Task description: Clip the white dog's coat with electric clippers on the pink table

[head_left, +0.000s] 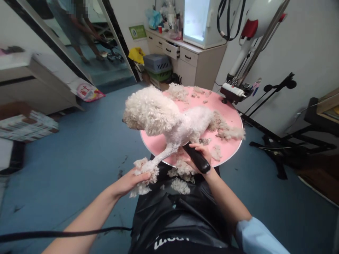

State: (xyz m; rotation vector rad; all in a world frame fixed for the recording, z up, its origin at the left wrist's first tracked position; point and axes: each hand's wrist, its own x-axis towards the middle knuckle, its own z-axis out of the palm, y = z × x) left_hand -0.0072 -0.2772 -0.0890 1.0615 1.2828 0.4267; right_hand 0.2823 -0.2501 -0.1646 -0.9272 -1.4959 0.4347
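A white curly-haired dog [152, 109] is on the round pink table [230, 114], its head turned to the left. Its body is clipped short, while the head is still fluffy. My left hand [136, 180] is closed around the dog's foreleg [161, 155] near the fluffy paw and holds it stretched out past the table edge. In my right hand [202, 153] is a black hair clipper [197, 158], its front end against the dog's underside by the foreleg. The blade is hidden. Cut fur [181, 185] lies on my black apron [169, 215].
Clumps of cut fur [230, 132] lie around the table. A dryer arm and a tool holder [234, 92] stand at the table's far right side. A black cord [66, 234] crosses at lower left. Cabinets [190, 60] and a pet carrier [157, 63] are behind.
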